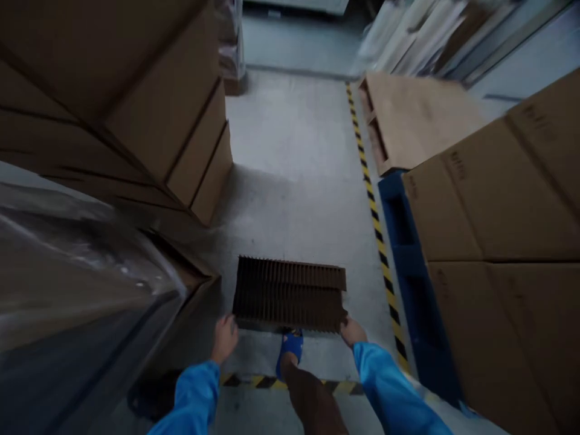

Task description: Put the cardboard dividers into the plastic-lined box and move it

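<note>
A flat stack of brown notched cardboard dividers [290, 294] hangs level in front of me, above the grey floor. My left hand [225, 339] grips its near left corner. My right hand [352, 331] grips its near right corner. Both arms wear blue sleeves. My leg and a blue slipper [290, 346] show just below the stack, stepping forward.
Tall stacked cardboard boxes [149, 109] stand on the left, with a plastic-wrapped load [67, 266] nearer me. On the right are large boxes [502, 241] on a blue pallet [410, 278] and a wooden pallet [408, 121] beyond. Yellow-black floor tape [376, 223] runs along the aisle.
</note>
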The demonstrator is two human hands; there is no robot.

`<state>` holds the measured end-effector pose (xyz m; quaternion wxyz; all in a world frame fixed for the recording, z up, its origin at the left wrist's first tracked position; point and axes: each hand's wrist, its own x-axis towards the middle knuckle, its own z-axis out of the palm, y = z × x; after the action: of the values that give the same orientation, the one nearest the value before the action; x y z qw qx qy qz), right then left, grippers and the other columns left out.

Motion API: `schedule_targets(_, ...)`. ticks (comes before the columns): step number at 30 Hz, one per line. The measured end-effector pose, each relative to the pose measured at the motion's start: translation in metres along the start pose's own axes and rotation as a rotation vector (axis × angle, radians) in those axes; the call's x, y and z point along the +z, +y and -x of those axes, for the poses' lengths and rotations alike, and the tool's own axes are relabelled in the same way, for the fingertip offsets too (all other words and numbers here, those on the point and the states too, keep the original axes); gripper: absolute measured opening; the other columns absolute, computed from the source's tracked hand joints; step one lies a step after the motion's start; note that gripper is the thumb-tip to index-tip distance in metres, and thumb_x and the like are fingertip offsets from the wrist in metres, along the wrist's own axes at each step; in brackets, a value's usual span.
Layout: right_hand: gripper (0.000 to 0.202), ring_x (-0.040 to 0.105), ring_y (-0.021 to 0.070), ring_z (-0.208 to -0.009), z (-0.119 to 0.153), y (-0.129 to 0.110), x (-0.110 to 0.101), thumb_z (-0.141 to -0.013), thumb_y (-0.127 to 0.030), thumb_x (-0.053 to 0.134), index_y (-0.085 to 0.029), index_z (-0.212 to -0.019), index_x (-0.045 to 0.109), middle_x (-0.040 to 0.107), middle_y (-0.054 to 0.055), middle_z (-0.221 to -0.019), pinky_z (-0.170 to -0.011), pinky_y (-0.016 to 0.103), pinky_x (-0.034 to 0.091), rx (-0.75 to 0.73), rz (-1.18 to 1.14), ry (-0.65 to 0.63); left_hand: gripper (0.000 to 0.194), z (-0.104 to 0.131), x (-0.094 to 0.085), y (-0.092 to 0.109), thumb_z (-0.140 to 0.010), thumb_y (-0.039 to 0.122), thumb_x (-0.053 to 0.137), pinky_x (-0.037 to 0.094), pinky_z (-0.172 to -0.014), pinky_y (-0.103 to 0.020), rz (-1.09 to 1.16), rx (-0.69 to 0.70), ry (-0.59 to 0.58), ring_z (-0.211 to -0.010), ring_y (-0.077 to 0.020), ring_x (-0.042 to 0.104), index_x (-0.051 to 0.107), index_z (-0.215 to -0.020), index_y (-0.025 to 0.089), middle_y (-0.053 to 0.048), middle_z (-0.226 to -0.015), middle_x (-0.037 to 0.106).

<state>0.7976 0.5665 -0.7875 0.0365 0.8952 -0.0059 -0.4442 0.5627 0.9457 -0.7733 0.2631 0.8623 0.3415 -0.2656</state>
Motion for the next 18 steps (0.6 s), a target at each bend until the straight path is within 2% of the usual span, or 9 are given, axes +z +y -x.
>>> schedule_targets(1,0.049,0.061,0.0285,-0.122,-0.045,0.012,0.012,-0.095,-0.023,0.035,-0.006,-0.136,0.054,0.062,0.022,-0.132,-0.103,0.036,0.045,0.007,0.0,0.015,0.045,-0.039,0.023,0.012,-0.093,0.017,0.043,0.036,-0.117,-0.035,-0.05,0.0,0.01,-0.134,-0.0261,0.051,0.062,-0.132,0.007,-0.018,-0.14,0.057)
schedule_targets(3,0.053,0.056,0.0277,-0.129,-0.111,0.029,0.031,-0.096,-0.026,0.033,-0.006,-0.144,0.047,0.057,0.02,-0.14,-0.108,0.036,0.041,0.008,0.0,0.052,0.049,-0.102,0.057,0.029,-0.097,0.023,0.038,0.033,-0.118,-0.04,-0.158,-0.006,0.008,-0.139,-0.0293,0.044,0.056,-0.14,0.008,-0.018,-0.148,0.049)
schedule_targets(4,0.054,0.054,0.0262,-0.131,-0.133,0.034,0.039,-0.097,-0.027,0.031,-0.007,-0.146,0.045,0.055,0.019,-0.142,-0.111,0.034,0.039,0.0,-0.001,0.067,0.05,-0.127,0.07,0.034,-0.098,0.025,0.036,0.036,-0.116,-0.041,-0.206,-0.013,-0.011,-0.138,-0.0301,0.045,0.054,-0.141,0.009,-0.018,-0.148,0.049)
schedule_targets(6,0.053,0.053,0.0229,-0.131,-0.162,0.039,0.05,-0.099,-0.028,0.029,-0.009,-0.146,0.046,0.055,0.016,-0.143,-0.112,0.03,0.037,-0.019,0.002,0.08,0.048,-0.16,0.087,0.037,-0.099,0.027,0.032,0.044,-0.107,-0.041,-0.266,-0.028,-0.079,-0.127,-0.0302,0.055,0.057,-0.136,0.011,-0.018,-0.139,0.058)
schedule_targets(8,0.051,0.055,0.0201,-0.13,-0.177,0.041,0.056,-0.1,-0.028,0.029,-0.012,-0.144,0.05,0.057,0.013,-0.142,-0.112,0.027,0.038,-0.034,0.007,0.068,0.045,-0.179,0.1,0.035,-0.098,0.027,0.03,0.05,-0.096,-0.04,-0.267,-0.051,-0.154,-0.112,-0.0294,0.065,0.064,-0.123,0.012,-0.018,-0.124,0.067)
schedule_targets(10,0.05,0.057,0.0197,-0.128,-0.187,0.042,0.06,-0.1,-0.027,0.029,-0.013,-0.142,0.052,0.059,0.012,-0.141,-0.11,0.027,0.039,-0.034,0.016,0.042,0.043,-0.19,0.108,0.03,-0.097,0.027,0.03,0.052,-0.089,-0.038,-0.259,-0.069,-0.208,-0.104,-0.0292,0.068,0.067,-0.113,0.013,-0.018,-0.115,0.07)
schedule_targets(14,0.047,0.064,0.023,-0.117,-0.205,0.047,0.059,-0.1,-0.03,0.031,-0.015,-0.133,0.06,0.066,0.014,-0.13,-0.098,0.031,0.047,-0.027,0.046,-0.038,0.042,-0.211,0.114,0.022,-0.095,0.03,0.033,0.052,-0.087,-0.037,-0.267,-0.086,-0.267,-0.106,-0.0306,0.068,0.068,-0.111,0.014,-0.018,-0.113,0.071)
schedule_targets(18,0.043,0.067,0.0285,-0.11,-0.225,0.053,0.051,-0.099,-0.035,0.036,-0.016,-0.118,0.07,0.07,0.017,-0.119,-0.089,0.036,0.05,-0.074,0.096,-0.125,0.043,-0.235,0.114,0.018,-0.094,0.035,0.036,0.052,-0.087,-0.036,-0.271,-0.091,-0.297,-0.109,-0.0314,0.067,0.07,-0.11,0.014,-0.019,-0.114,0.071)
